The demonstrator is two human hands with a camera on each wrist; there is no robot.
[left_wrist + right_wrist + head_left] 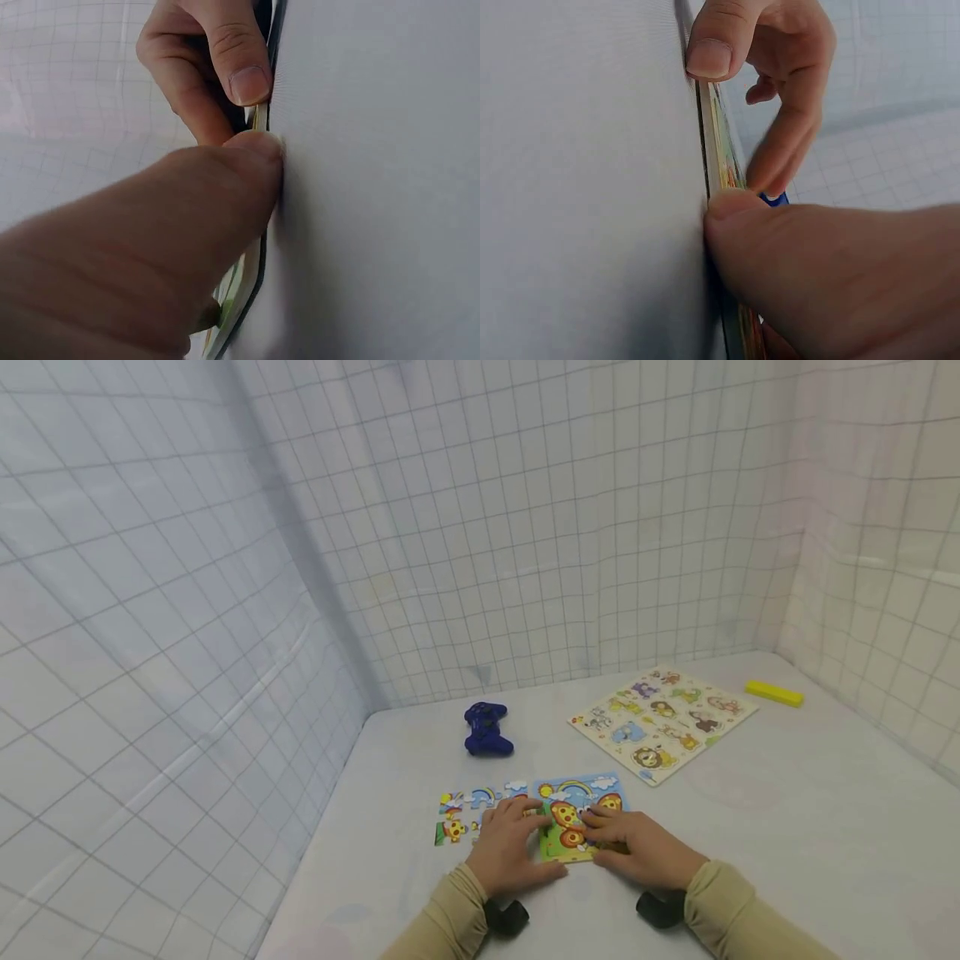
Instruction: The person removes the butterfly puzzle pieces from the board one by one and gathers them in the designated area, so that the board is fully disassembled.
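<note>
A small picture puzzle board (567, 816), with a butterfly, sun and rainbow on it, lies flat on the white table. My left hand (512, 850) holds its lower left corner, fingers over the left side. In the left wrist view the left thumb (225, 180) is against the near edge. From the right, my right hand (647, 847) lays its fingers over the butterfly, and its thumb (742, 217) touches the same edge in the right wrist view. Left of the board lie several brightly printed puzzle pieces (453, 832), partly hidden by my left hand.
A blue game controller (486, 729) lies behind the pieces. Farther right is a large animal puzzle board (663, 724), with a yellow block (774, 693) beyond it. Grid-patterned white cloth (480, 543) hangs behind and on both sides of the table.
</note>
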